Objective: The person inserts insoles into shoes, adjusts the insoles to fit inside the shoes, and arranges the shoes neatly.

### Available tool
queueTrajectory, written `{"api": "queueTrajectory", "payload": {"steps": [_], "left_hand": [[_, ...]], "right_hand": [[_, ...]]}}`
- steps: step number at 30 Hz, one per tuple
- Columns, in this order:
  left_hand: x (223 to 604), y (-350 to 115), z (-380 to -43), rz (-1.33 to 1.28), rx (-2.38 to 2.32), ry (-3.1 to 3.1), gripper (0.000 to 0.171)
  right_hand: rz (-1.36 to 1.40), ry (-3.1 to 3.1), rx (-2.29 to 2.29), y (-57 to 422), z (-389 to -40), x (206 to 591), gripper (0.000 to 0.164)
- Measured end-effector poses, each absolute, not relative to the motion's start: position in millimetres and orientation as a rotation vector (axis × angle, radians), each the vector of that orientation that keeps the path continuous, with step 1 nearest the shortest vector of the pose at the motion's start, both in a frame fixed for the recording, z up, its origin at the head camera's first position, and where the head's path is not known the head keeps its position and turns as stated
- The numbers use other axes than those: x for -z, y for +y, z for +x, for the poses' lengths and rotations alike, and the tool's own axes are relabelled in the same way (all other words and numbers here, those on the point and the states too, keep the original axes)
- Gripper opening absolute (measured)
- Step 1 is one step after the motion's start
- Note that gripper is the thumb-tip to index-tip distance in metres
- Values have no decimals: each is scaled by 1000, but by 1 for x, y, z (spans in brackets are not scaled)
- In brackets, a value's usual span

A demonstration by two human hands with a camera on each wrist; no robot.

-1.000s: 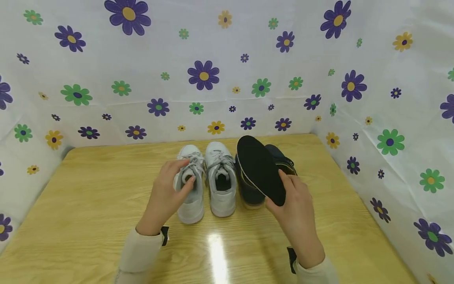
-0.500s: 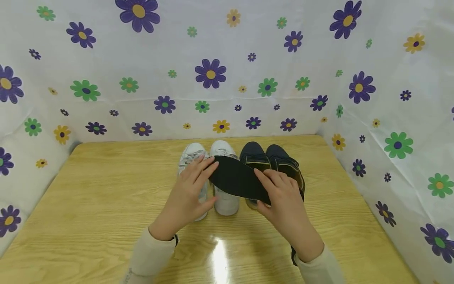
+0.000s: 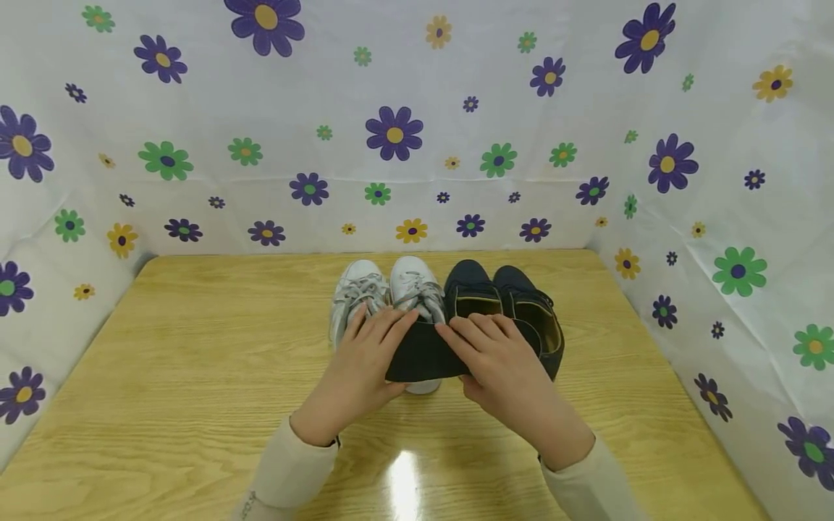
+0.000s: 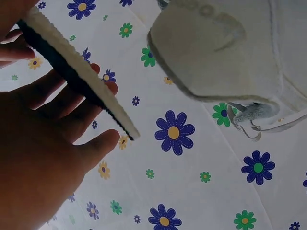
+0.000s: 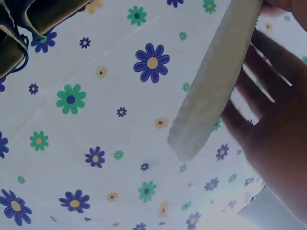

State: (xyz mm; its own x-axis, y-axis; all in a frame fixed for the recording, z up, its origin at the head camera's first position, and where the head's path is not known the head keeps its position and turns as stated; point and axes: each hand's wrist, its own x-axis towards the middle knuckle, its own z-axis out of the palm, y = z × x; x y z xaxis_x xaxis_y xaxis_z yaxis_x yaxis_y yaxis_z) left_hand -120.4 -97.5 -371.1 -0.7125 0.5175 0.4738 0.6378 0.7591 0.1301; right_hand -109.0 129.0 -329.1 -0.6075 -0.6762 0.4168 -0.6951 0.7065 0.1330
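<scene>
Both hands hold one shoe insole (image 3: 425,354) crosswise above the shoes. Its black face shows in the head view, while the wrist views show a pale, fluffy side (image 5: 206,91). My left hand (image 3: 358,369) grips one end, fingers along the far edge and thumb near the close edge. My right hand (image 3: 504,373) grips it toward the other end in the same way. Behind the hands are a pair of white lace-up sneakers (image 3: 410,275) on the left and a pair of dark shoes (image 3: 468,277) on the right, toes pointing away. The insole and hands partly hide their heels.
The shoes stand side by side on a wooden tabletop (image 3: 195,347). A white cloth with printed flowers (image 3: 365,87) rises behind the table and along both sides. A bright light reflection lies on the wood in front.
My right hand brought the insole left and down from over the dark shoes and turned it sideways. My left hand moved right from beside the white sneakers and took hold of its other end.
</scene>
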Motion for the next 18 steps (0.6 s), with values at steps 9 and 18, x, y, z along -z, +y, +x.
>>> {"api": "queueTrajectory", "payload": {"steps": [9, 18], "left_hand": [[368, -97, -117, -850, 347, -2519, 84], [366, -103, -117, -978, 308, -2486, 75]], "right_hand": [[813, -2337, 205, 96, -107, 356, 83], [883, -2460, 181, 90, -104, 353, 69]]}}
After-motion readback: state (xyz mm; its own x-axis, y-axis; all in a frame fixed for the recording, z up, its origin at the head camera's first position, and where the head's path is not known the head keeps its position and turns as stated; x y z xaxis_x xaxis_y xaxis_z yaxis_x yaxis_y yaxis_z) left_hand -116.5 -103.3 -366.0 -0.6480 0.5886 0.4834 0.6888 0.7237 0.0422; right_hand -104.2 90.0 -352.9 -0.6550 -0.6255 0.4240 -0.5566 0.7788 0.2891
